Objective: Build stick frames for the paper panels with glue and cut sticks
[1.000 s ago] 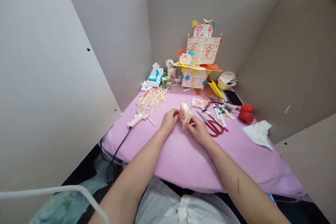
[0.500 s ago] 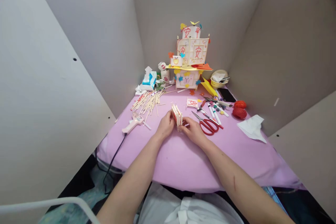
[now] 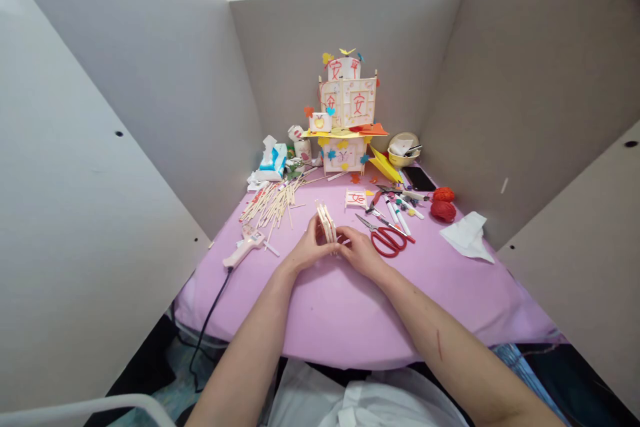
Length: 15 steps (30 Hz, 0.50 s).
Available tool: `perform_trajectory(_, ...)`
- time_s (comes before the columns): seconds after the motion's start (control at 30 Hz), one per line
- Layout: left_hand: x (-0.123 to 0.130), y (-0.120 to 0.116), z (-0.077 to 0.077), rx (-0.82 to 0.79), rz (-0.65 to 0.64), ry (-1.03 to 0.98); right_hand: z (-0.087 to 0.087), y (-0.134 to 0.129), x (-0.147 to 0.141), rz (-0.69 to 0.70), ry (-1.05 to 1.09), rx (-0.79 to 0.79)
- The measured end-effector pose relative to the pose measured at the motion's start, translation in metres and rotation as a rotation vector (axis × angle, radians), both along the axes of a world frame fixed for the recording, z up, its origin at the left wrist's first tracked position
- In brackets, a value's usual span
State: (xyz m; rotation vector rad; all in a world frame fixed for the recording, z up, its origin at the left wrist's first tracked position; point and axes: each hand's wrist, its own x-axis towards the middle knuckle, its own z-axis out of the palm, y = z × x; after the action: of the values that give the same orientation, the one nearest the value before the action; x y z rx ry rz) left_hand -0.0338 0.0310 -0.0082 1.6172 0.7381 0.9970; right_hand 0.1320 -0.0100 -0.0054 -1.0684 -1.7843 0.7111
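Several small stick-framed panels [image 3: 327, 223], stacked side by side and held on edge, are between my hands over the near middle of the table. My left hand [image 3: 311, 247] is closed around their left side, thumb along the bottom. From the right, my right hand [image 3: 356, 247] grips their lower right edge with bent fingers. Beyond them lies a similar panel [image 3: 357, 198] with a red character on it. To the right of my right hand are red-handled scissors [image 3: 387, 239]. A tall decorated paper-and-stick lantern [image 3: 345, 113] stands at the back.
A glue gun [image 3: 245, 250] with a black cord lies at left, near a heap of thin wooden sticks [image 3: 273, 203]. Markers [image 3: 397, 215], red yarn balls [image 3: 443, 210], a phone [image 3: 419, 179] and a crumpled tissue [image 3: 469, 237] lie at right. Grey partitions [image 3: 345, 27] enclose the table.
The stacked panels have turned a little in my hands, and my left thumb has moved across beneath them toward my right hand. The camera view has shifted slightly to the right.
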Motion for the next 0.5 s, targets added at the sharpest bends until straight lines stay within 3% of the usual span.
perform_trajectory(0.33, 0.009, 0.000, 0.000, 0.055, 0.153, 0.065, 0.004, -0.001, 0.010, 0.035, -0.005, -0.054)
perform_trajectory(0.5, 0.008, -0.001, 0.002, 0.048, 0.185, 0.099, 0.022, 0.042, 0.053, -0.268, -0.159, -0.158)
